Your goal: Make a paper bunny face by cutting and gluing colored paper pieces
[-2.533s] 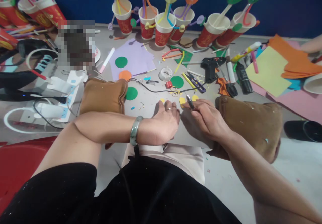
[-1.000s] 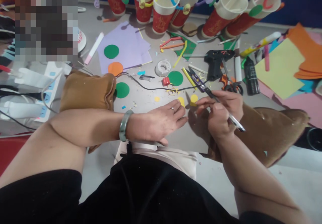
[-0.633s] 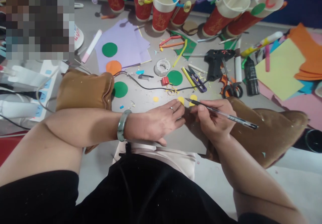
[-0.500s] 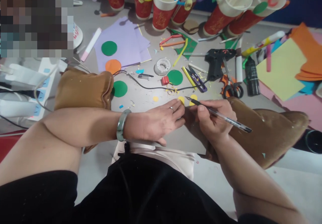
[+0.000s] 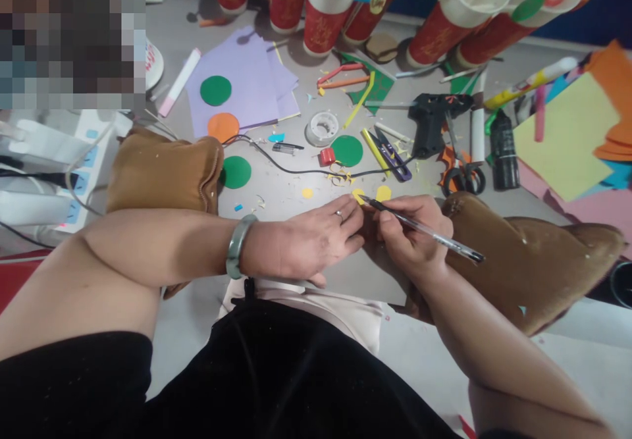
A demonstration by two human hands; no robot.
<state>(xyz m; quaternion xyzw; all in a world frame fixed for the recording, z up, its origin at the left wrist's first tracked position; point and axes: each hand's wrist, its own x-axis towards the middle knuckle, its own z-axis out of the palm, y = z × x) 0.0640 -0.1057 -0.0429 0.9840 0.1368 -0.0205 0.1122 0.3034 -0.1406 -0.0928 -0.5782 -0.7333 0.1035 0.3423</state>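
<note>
My right hand (image 5: 419, 232) is closed around a clear gel pen (image 5: 447, 243) with a black grip, held slanting. The pen's tip is at a small yellow paper piece (image 5: 358, 195) on the table. My left hand (image 5: 301, 243) lies palm down, its fingers stretched loosely and fingertips at the near edge of that piece. Part of the piece is hidden by the fingers. Two more yellow pieces lie close by, one round (image 5: 307, 193) and one just right of the pen tip (image 5: 384, 193). Any mark on the paper is too small to make out.
Behind my hands are a tape roll (image 5: 322, 129), green paper circles (image 5: 347, 151), snips (image 5: 392, 153), a black glue gun (image 5: 428, 123) and scissors (image 5: 464, 176). Red cups (image 5: 326, 24) with straws line the back. Brown cushions (image 5: 165, 172) lie under both forearms. A cord crosses the table.
The pen tip has moved left and slightly down to the yellow piece by my left fingertips, and my right hand has shifted left with it. My left hand stays nearly still. The view has shifted slightly.
</note>
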